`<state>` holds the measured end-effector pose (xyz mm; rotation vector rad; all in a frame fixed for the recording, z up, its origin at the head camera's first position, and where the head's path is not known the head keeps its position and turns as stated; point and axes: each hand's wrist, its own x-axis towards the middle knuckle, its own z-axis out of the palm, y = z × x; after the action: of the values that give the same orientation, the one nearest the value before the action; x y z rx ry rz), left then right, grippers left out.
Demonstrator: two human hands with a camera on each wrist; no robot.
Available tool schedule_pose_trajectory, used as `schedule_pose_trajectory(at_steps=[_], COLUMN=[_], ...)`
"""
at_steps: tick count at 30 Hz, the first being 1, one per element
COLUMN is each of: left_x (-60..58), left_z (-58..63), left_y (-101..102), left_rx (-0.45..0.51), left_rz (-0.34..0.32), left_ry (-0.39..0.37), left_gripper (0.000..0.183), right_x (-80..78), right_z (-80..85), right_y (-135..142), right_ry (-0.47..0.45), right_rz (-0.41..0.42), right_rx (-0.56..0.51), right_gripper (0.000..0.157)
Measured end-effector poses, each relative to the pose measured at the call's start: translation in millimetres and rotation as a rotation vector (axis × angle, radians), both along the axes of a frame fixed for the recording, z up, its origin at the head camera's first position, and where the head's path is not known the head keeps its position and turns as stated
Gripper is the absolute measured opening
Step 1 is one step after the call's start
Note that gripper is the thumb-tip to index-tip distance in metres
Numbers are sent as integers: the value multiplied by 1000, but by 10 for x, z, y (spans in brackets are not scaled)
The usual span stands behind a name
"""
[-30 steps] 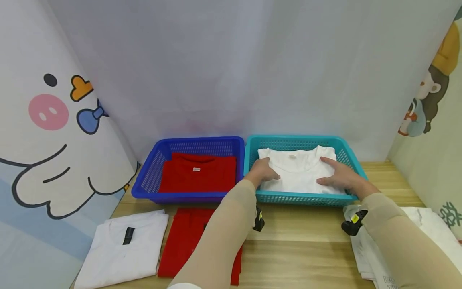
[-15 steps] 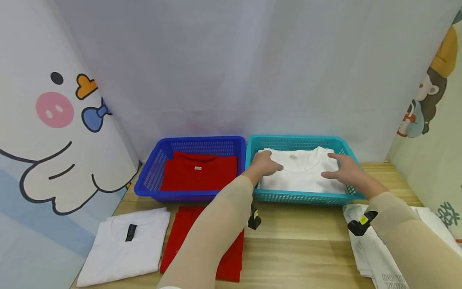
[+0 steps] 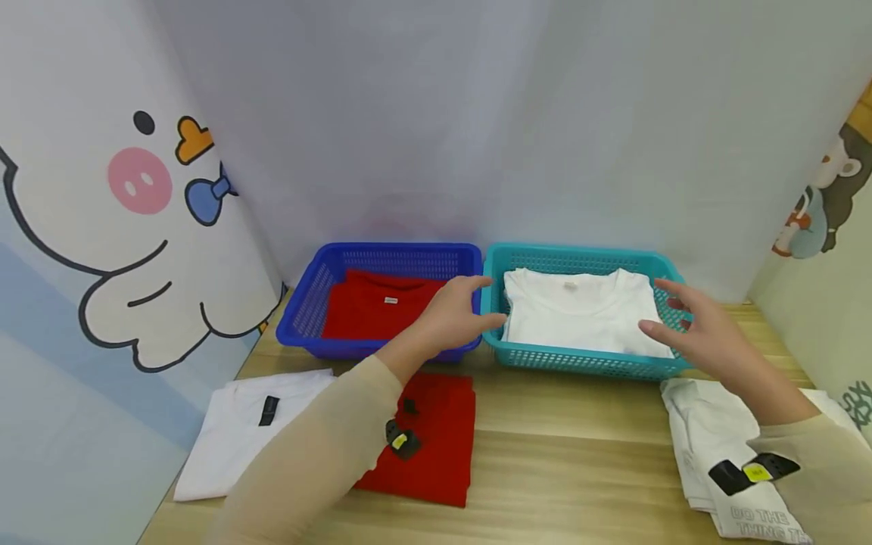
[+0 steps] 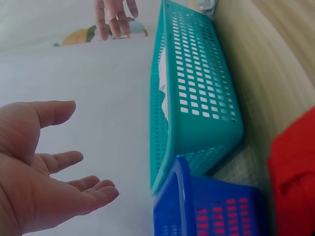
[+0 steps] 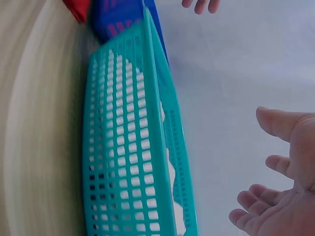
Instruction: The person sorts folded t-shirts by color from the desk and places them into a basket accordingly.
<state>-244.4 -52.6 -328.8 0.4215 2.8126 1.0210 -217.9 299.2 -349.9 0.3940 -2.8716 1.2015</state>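
Note:
A folded white T-shirt (image 3: 579, 310) lies flat in the teal basket (image 3: 586, 360), its collar toward the back. My left hand (image 3: 453, 314) is raised over the seam between the two baskets, thumb and fingers spread, holding nothing. Over the teal basket's right end my right hand (image 3: 702, 325) hovers, also spread and without anything in it. Both wrist views show the palms apart from the basket walls. Left of it stands the blue basket (image 3: 381, 348), with a folded red T-shirt (image 3: 371, 314) inside, partly covered by my left hand in the head view.
On the wooden table (image 3: 559, 469), a folded white shirt (image 3: 232, 424) with a black tag lies front left. Beside it is a folded red shirt (image 3: 443, 446), partly under my left sleeve. White printed shirts (image 3: 715, 446) lie front right. A pale curtain (image 3: 436, 129) hangs behind the baskets.
Both hands have come off the white T-shirt in the teal basket and moved apart, the left one leftward, the right one rightward. The shirt stays in the basket. The head view has shifted slightly.

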Motion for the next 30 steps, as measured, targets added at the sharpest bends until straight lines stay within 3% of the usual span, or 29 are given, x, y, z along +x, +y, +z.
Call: schedule_pose_trajectory(at_steps=[7, 15, 22, 30], left_x=[442, 831, 1039, 1116], left_z=[-137, -446, -707, -878], left_y=[-521, -1038, -1393, -1658], left_rx=[66, 108, 64, 138], left_rz=[-23, -19, 44, 99], left_ry=[15, 46, 82, -11], left_gripper=[67, 67, 68, 71], right_x=[418, 737, 852, 841], right_z=[-141, -410, -626, -776], right_y=[-233, -605, -999, -1313], right_ry=[69, 95, 88, 22], right_rz=[43, 131, 203, 232], right_rx=[-97, -178, -207, -278], right_gripper=[72, 66, 66, 68])
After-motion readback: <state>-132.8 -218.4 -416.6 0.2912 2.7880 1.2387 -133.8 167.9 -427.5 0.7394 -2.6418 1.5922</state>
